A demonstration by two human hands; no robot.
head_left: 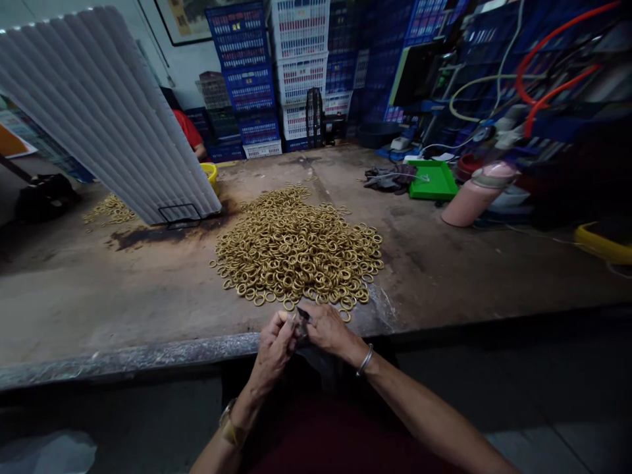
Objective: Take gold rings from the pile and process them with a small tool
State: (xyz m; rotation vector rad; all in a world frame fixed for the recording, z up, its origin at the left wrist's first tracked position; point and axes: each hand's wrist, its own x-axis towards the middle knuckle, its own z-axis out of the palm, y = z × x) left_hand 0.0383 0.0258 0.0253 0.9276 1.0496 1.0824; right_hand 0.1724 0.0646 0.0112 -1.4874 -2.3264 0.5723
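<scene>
A large heap of brass-coloured rings (pixel 301 250) lies on the worktable (pixel 162 296). At the table's front edge, just below the heap, my left hand (pixel 277 337) is closed, its thumb and fingers pinched around something too small to make out, perhaps a ring. Close against it on the right, my right hand (pixel 326 328) is wrapped around a small dark tool (pixel 303 315), whose tip points toward the left fingers. Some loose rings lie just beyond both hands.
A ribbed translucent panel (pixel 108 112) stands tilted at the left, with more rings (pixel 111 210) behind it. Back right are a green tray (pixel 433 180), dark gloves (pixel 390 178) and a pink bottle (pixel 474 196). Stacked crates (pixel 299 59) rise behind; a person's arm (pixel 193 137) shows beside the panel.
</scene>
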